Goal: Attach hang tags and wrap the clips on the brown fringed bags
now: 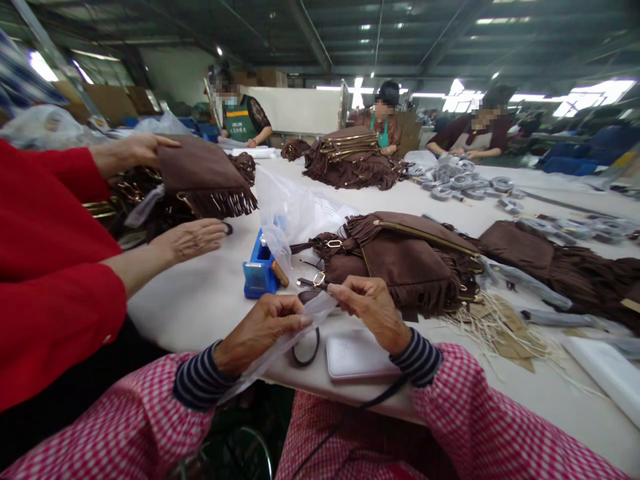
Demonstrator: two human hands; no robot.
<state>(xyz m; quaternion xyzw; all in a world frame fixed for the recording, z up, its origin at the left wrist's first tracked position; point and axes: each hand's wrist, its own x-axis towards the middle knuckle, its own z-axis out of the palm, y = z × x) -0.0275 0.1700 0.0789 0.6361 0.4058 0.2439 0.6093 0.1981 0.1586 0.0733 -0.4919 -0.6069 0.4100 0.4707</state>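
Observation:
A strip of clear plastic film (270, 352) stretches between my two hands above the table's near edge. My left hand (267, 327) pinches it between thumb and fingers. At the film's upper end, my right hand (373, 307) grips it with its fingertips. Just beyond my hands lie brown fringed bags (410, 263) with gold zippers and metal clasps. Beneath my right hand is a white flat case (360, 355), with a dark strap (383, 393) running over the table edge. A blue tape dispenser (259, 270) stands ahead of my left hand.
On the left, a co-worker in red sleeves holds a brown fringed bag (205, 170). Crumpled clear plastic (295, 207) lies behind the dispenser. Tags with white strings (505, 327) and wrapped straps (455, 175) are on the right. Several co-workers sit across the table.

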